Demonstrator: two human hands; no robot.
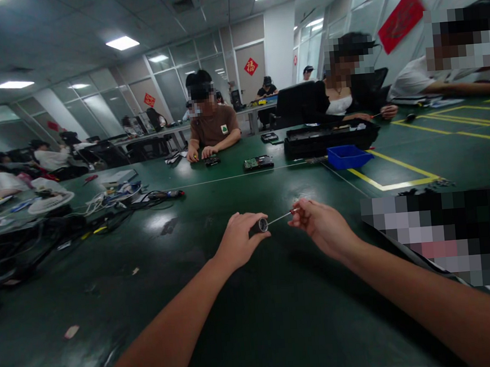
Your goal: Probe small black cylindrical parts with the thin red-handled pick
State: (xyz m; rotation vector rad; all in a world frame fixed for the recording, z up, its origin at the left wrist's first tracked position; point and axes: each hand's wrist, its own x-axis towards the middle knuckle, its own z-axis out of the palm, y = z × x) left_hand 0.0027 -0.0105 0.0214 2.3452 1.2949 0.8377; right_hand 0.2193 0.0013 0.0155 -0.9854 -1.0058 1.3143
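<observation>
Near the middle of the view, my left hand [241, 236] is closed around a small dark cylinder [262, 225] with a round, light-rimmed end facing right. What the cylinder belongs to I cannot make out. My right hand [316, 223] pinches the red handle of a screwdriver [280, 218]. Its thin metal shaft points left, and the tip meets the rim or opening of the cylinder; which of the two is too small to tell. Both hands are held above the green table [255, 318].
A blue tray [348, 156] stands beyond my right hand, in front of a long black housing [330, 138]. A circuit-board device [258, 162] lies farther back. Cables and parts [119, 199] crowd the left. A person [214, 124] works across the table; others sit at right.
</observation>
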